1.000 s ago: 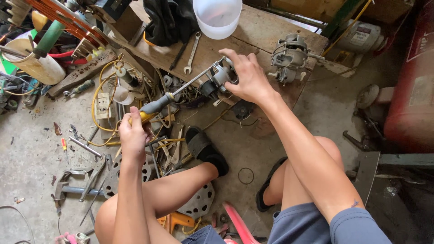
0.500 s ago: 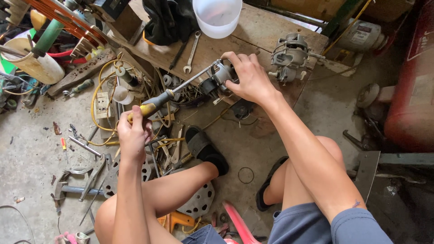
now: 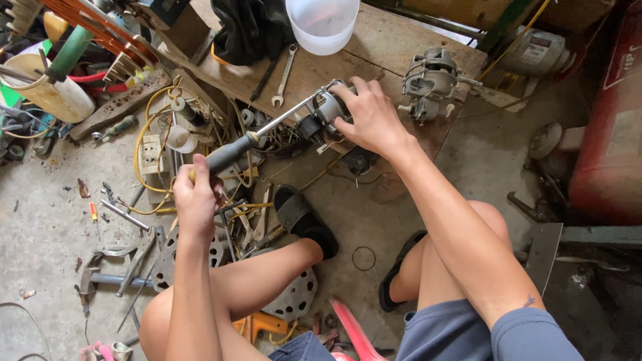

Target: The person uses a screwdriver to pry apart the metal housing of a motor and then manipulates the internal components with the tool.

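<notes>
Left hand [image 3: 195,200] grip pinching screwdriver [image 3: 231,152] – right hand [image 3: 371,120] clasping motor [image 3: 326,107] (wrench [image 3: 285,75] beyond)

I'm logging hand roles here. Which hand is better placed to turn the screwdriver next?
Left. The left hand already grips the screwdriver handle, its shaft running to the small motor. The right hand is occupied steadying that motor.

Screwdriver [image 3: 267,130] handle now slightly higher

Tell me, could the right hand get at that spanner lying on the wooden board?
Probably yes: the right hand grips the small motor, and the spanner lies just beyond it, with nothing lying between.
</notes>
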